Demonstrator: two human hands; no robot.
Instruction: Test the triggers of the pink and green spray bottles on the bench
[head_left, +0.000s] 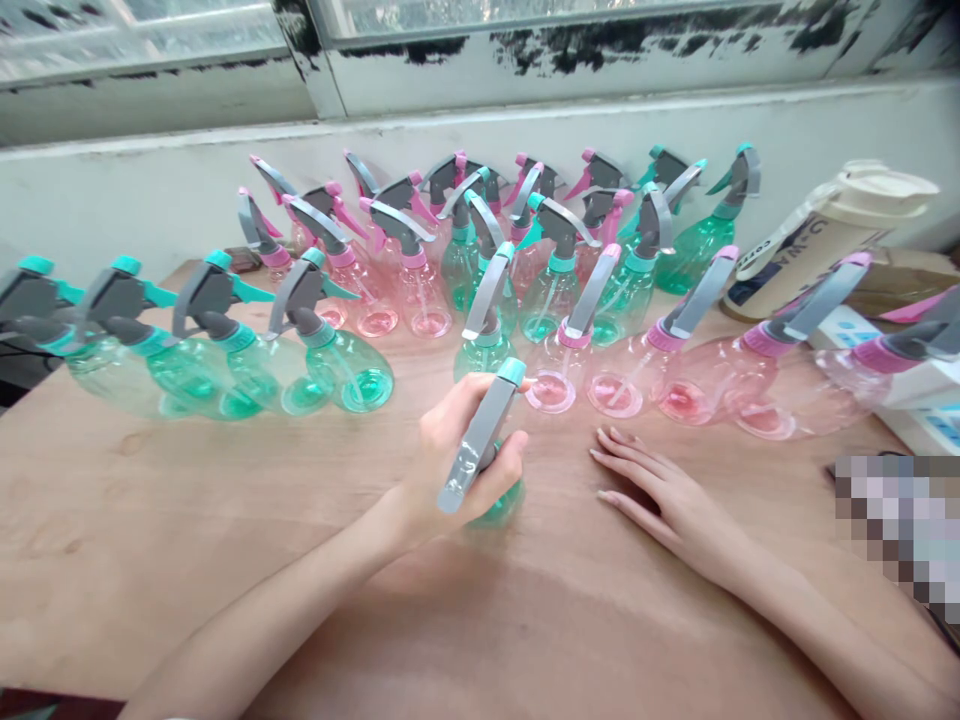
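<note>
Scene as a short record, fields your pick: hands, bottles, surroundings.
left hand: gripping held spray bottle, green body, teal nozzle
right hand: open, palm down at wooden table, holding nothing
left row: green spray bottles
right row: pink spray bottles
behind: mixed pink and green
far right: cream flask, beside the wall

Seemingly a workroom: wooden table [225,480], spray bottles [366,380] (whole rows of them)

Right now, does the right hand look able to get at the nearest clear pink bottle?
Probably yes: the right hand lies empty on the tabletop, just in front of the pink bottle, with nothing visible between them.
</note>
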